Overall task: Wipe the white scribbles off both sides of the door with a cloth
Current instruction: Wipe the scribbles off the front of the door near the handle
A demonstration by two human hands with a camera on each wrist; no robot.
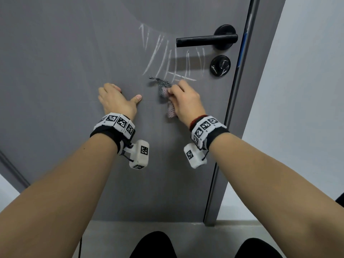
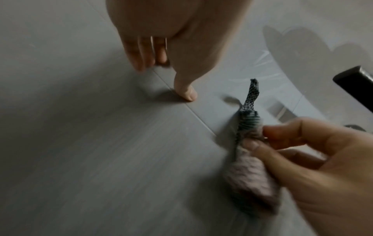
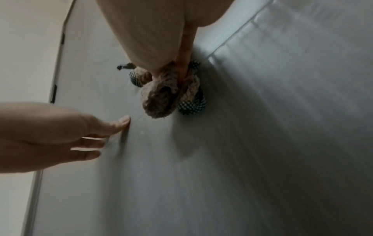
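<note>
**Hands at the door, scribbles mostly still on it**

Left hand [image 1: 115,98] lay with its fingers straight and spread against the grey door [image 1: 65,71], holding nothing, thumb pointing toward 3 o'clock. At 3 o'clock of it, the right hand [image 1: 184,101] had its thumb and fingers pinched round a bunched cloth [image 1: 164,88], checked on 1 face and pinkish on the other, pressed to the panel. White scribbles [image 1: 171,58] stood at 12 o'clock of the cloth, with the black lever handle [image 1: 206,40] and the lock knob [image 1: 220,65] toward 1 o'clock.

By my reading, wiping had barely begun: nearly all strokes on this side remained, and the other side was out of sight, so its state could not be told. No containers were in view.
</note>
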